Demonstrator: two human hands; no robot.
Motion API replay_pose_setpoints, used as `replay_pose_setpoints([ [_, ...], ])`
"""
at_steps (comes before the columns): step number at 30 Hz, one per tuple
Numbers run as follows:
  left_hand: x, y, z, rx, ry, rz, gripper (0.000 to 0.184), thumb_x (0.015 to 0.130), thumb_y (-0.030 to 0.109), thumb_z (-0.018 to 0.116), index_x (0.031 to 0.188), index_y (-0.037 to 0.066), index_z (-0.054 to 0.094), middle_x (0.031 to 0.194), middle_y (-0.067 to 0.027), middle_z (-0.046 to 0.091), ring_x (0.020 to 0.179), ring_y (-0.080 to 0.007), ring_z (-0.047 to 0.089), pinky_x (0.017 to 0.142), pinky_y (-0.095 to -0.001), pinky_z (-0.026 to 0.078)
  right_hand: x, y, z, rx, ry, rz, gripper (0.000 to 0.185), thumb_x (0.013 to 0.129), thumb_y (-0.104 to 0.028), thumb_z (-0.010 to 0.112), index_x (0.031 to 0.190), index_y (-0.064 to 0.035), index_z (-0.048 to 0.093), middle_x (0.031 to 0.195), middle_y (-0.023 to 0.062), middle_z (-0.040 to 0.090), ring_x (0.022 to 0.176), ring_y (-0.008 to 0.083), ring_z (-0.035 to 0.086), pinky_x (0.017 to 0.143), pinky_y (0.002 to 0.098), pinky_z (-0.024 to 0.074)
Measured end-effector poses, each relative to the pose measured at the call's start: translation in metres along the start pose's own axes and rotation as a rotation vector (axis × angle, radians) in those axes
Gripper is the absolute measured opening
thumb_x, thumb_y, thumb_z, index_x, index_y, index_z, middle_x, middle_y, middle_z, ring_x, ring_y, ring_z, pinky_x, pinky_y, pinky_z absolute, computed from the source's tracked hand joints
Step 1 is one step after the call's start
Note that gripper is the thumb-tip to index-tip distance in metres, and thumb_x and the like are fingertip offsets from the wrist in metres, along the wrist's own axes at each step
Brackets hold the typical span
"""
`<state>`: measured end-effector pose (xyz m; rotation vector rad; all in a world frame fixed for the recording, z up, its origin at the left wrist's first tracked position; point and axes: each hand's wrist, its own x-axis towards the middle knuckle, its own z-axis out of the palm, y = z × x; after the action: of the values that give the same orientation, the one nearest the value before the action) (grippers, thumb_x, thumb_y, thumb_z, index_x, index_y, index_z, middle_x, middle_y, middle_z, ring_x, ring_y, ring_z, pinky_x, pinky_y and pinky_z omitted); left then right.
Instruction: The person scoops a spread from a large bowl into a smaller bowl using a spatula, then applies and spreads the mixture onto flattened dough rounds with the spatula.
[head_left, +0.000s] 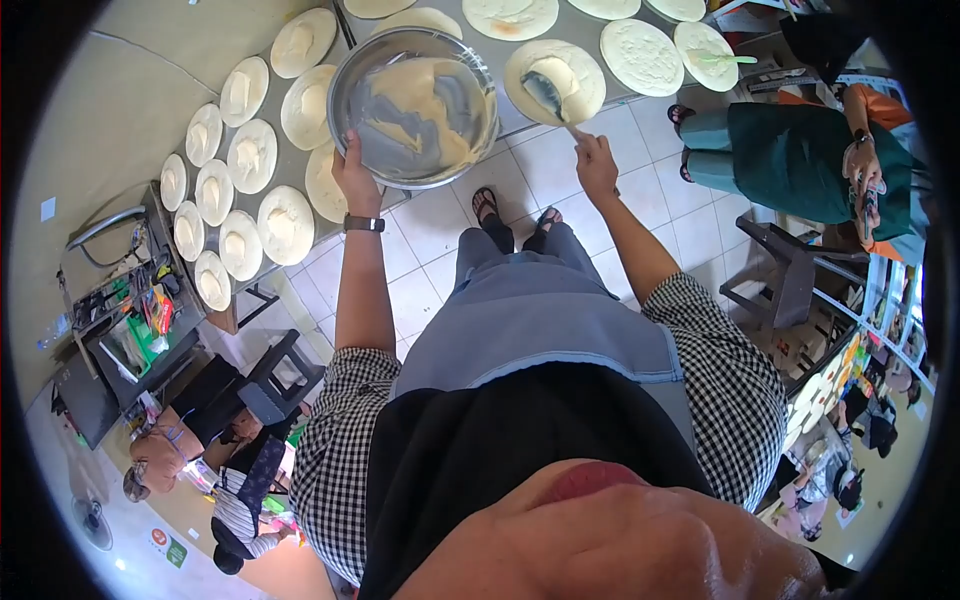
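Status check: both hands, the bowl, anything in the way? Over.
Left hand holding metal bowl at rim. Right hand gripping spatula, blade at cream on dough round. No obstruction visible; another person stands off right.

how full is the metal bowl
Low but not empty: pale paste lies in smears inside the bowl, with its grey metal showing between them.

Checked sleeves [712, 390], blue-grey apron [540, 325], black headscarf [480, 430], dark wristband [363, 224]

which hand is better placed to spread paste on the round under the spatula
Probably the right hand: it holds the spatula at the paste on that round, while the left hand grips the bowl.
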<state>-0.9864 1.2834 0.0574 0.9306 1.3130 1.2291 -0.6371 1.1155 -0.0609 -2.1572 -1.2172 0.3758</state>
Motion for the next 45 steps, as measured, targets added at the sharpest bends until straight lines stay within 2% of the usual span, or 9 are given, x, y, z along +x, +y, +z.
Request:
replay_pose_setpoints([
  [2, 0.008, 0.005, 0.004, -0.017, -0.011, 0.008, 0.054, 0.091, 0.037, 0.060, 0.124, -0.005, 0.052, 0.118, -0.0116, 0.059, 0.106, -0.0194, 0.056, 0.095, -0.0320, 0.041, -0.001, -0.006, -0.002, 0.050, -0.019, 0.041, 0.024, 0.086, -0.015, 0.058, 0.110, -0.0198, 0.063, 0.093, 0.0087, 0.055, 0.084, 0.0306, 0.059, 0.068, 0.0422, 0.0489],
  [5, 0.019, 0.016, 0.014, -0.012, -0.040, 0.020, 0.053, 0.091, 0.036, 0.061, 0.123, -0.005, 0.053, 0.117, -0.0103, 0.060, 0.105, -0.0176, 0.055, 0.095, -0.0310, 0.040, 0.010, 0.002, -0.019, 0.677, -0.353, 0.533, 0.023, 0.089, -0.015, 0.061, 0.110, -0.0078, 0.062, 0.073, 0.0032, 0.056, 0.054, 0.0089, 0.049, 0.046, 0.0234, 0.0395],
  [7, 0.026, 0.022, 0.022, 0.087, -0.124, 0.018, 0.052, 0.091, 0.036, 0.062, 0.121, -0.005, 0.055, 0.115, -0.0095, 0.060, 0.104, -0.0161, 0.054, 0.095, -0.0294, 0.039, 0.011, -0.002, -0.048, 0.815, -0.350, 0.530, 0.021, 0.091, -0.015, 0.060, 0.110, -0.0070, 0.062, 0.071, 0.0021, 0.057, 0.047, 0.0043, 0.044, 0.041, 0.0189, 0.0330],
  [13, 0.051, 0.036, 0.046, 0.146, -0.326, 0.071, 0.052, 0.089, 0.038, 0.064, 0.118, -0.005, 0.058, 0.109, -0.0102, 0.063, 0.098, -0.0146, 0.056, 0.089, -0.0274, 0.042, 0.063, -0.061, -0.117, 0.562, -0.466, 0.145, 0.023, 0.094, -0.017, 0.056, 0.114, -0.0081, 0.064, 0.081, 0.0040, 0.064, 0.062, 0.0108, 0.057, 0.053, 0.0235, 0.0445],
  [15, 0.055, 0.045, 0.059, 0.207, -0.459, 0.034, 0.051, 0.089, 0.034, 0.063, 0.122, -0.004, 0.057, 0.110, -0.0133, 0.064, 0.099, -0.0162, 0.058, 0.089, -0.0281, 0.044, 0.082, -0.092, -0.126, 0.102, -0.240, -0.472, 0.024, 0.093, -0.018, 0.057, 0.114, -0.0090, 0.064, 0.096, 0.0073, 0.068, 0.077, 0.0197, 0.065, 0.067, 0.0298, 0.0513],
  [18, 0.061, 0.045, 0.067, 0.272, -0.586, 0.082, 0.052, 0.088, 0.035, 0.064, 0.122, -0.004, 0.058, 0.110, -0.0132, 0.064, 0.100, -0.0169, 0.058, 0.090, -0.0284, 0.044, 0.108, -0.128, -0.137, -0.105, -0.333, -0.412, 0.023, 0.092, -0.018, 0.058, 0.113, -0.0099, 0.065, 0.108, 0.0080, 0.067, 0.090, 0.0245, 0.066, 0.079, 0.0326, 0.0517],
  [31, 0.058, 0.035, 0.118, 0.232, -0.502, 0.027, 0.056, 0.087, 0.041, 0.063, 0.119, -0.005, 0.059, 0.107, -0.0136, 0.066, 0.096, -0.0181, 0.061, 0.088, -0.0281, 0.045, 0.097, -0.050, -0.110, 0.152, -0.602, -0.329, 0.022, 0.091, -0.019, 0.062, 0.109, -0.0070, 0.067, 0.090, 0.0094, 0.069, 0.078, 0.0191, 0.064, 0.070, 0.0310, 0.0504],
  [34, 0.054, 0.020, 0.133, 0.291, -0.449, 0.073, 0.058, 0.086, 0.043, 0.062, 0.119, -0.004, 0.059, 0.105, -0.0149, 0.066, 0.094, -0.0186, 0.062, 0.086, -0.0279, 0.046, 0.098, -0.038, -0.110, 0.355, -0.882, -0.046, 0.025, 0.092, -0.021, 0.057, 0.111, -0.0076, 0.066, 0.063, -0.0004, 0.053, 0.053, 0.0081, 0.047, 0.049, 0.0262, 0.0410],
  [45, 0.019, -0.026, 0.210, 0.202, -0.345, -0.030, 0.061, 0.088, 0.043, 0.063, 0.123, -0.006, 0.055, 0.097, -0.0134, 0.065, 0.086, -0.0157, 0.058, 0.077, -0.0278, 0.045, 0.098, 0.009, -0.132, 1.109, -1.223, 0.680, 0.023, 0.093, -0.015, 0.051, 0.110, -0.0013, 0.057, 0.065, 0.0034, 0.056, 0.040, 0.0046, 0.040, 0.034, 0.0168, 0.0287],
])
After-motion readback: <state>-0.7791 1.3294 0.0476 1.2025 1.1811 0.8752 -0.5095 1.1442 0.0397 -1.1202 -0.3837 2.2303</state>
